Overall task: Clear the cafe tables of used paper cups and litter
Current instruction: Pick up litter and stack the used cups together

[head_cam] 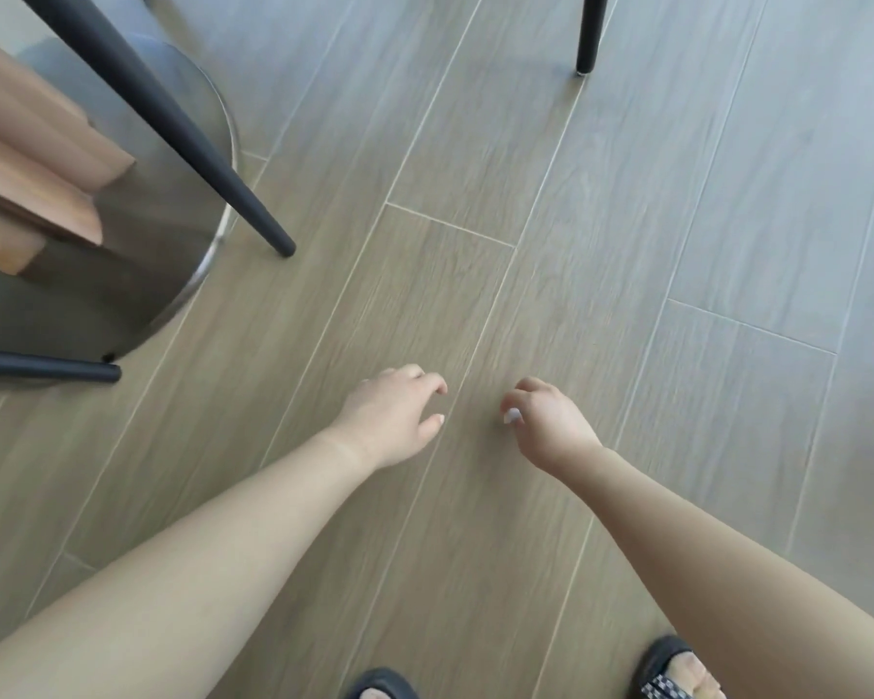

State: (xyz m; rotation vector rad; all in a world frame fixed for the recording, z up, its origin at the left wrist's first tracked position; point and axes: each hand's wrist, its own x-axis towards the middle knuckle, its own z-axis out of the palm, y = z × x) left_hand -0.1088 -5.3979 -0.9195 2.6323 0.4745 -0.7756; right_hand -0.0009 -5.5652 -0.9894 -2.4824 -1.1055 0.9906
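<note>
The left hand [392, 416] is held out over the floor [475, 295] with fingers loosely curled and nothing in them. The right hand [551, 421] is held just beside it, not touching it, with fingers curled inward; whether the pale spot [513, 416] at its fingertips is a nail or a scrap of litter cannot be told. Sandals [669, 663] are seen at the near edge, and at far left a round metal base [172, 274] is crossed by a dark leg [188, 143], with a second leg [46, 369] nearer and a third [590, 32] far right.
</note>
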